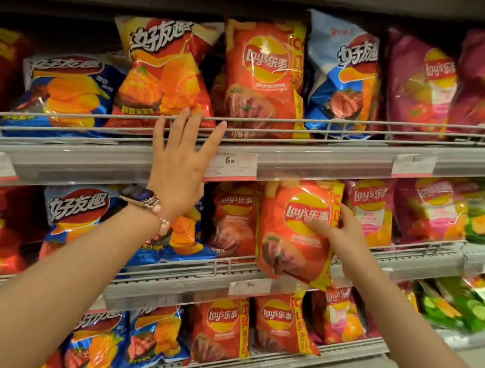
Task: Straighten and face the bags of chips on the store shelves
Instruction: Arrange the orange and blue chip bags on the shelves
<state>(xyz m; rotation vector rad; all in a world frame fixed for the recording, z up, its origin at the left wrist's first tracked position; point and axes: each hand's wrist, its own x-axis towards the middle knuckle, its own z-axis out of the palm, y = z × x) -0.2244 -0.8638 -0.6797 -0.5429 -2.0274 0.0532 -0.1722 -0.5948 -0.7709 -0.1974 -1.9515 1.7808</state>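
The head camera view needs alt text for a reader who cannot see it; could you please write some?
A person's right hand grips an orange Lay's bag in front of the middle shelf, while the open left hand reaches for a tilted red ridged-chip bag behind the top shelf's wire rail. Chip bags fill three shelves.

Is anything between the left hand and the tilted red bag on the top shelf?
Only the wire rail along the shelf front. The left hand is open, its fingers reaching over the rail to the red bag.
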